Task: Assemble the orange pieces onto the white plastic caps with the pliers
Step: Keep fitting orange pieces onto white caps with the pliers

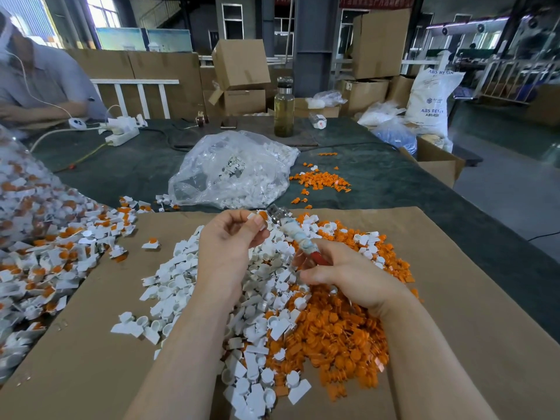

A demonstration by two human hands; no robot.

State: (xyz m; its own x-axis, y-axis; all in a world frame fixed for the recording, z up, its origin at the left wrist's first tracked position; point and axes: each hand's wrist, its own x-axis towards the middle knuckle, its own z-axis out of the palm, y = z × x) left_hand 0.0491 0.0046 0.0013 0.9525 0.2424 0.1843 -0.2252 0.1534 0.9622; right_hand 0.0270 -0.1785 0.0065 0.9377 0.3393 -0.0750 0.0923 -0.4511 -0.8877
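"ABS RESIN" on white sack (430,101)

White caps (263,286) & orange pieces (336,328) on brown cardboard (454,298), red-handled pliers (303,241), dk green tablecloth (394,177).

light: bright, even daylight | shadows: soft | edges: wide-angle bending, slight blur

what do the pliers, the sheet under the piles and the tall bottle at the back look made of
Pliers: bare shiny metal head; handles seem wrapped in pale tape, with a glossy red grip, probably plastic, showing at the right hand.
Sheet: matte brown cardboard, flat and fibrous-looking.
Bottle: clear and glossy, glass or hard plastic, I cannot tell which; yellowish liquid shows through.
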